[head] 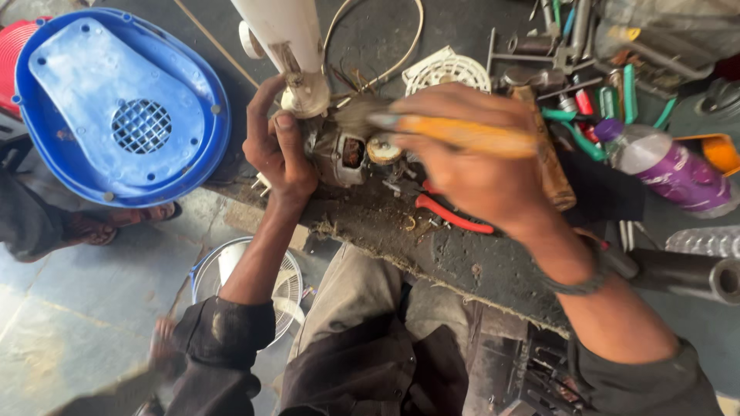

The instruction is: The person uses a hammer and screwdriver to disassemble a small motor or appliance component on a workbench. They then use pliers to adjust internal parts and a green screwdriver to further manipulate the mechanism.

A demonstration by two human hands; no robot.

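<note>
From the head camera I look straight down at a dark, grimy tabletop (462,258) with the person's two bare arms reaching in from below.

The left hand (276,150) is clenched around the left side of a small grey metal electric motor (339,154), thumb lying up its side, steadying it near the tabletop's front edge. A cream plastic fan neck (285,38) rises from the top of the motor toward the upper edge of the view, with pale wires looping away behind it.

The right hand (470,166) comes in from the right, its fingers grasping a screwdriver with a yellow-orange handle (455,132). The tool lies almost level, pointing left, its blurred tip at the top of the motor, just beside a round tan part on the motor's front.

Under the right hand I see red-handled pliers (455,217) lying on the tabletop. Behind the hand rests a white round plastic grille (447,71). To the far right lies a clear plastic bottle with a purple label (667,166), near a scatter of green-handled tools (570,119).

At upper left a large blue plastic fan housing with a small square grid vent (116,100) stands off the tabletop. Below, on the tiled floor, lies a white wire fan guard (266,281).
</note>
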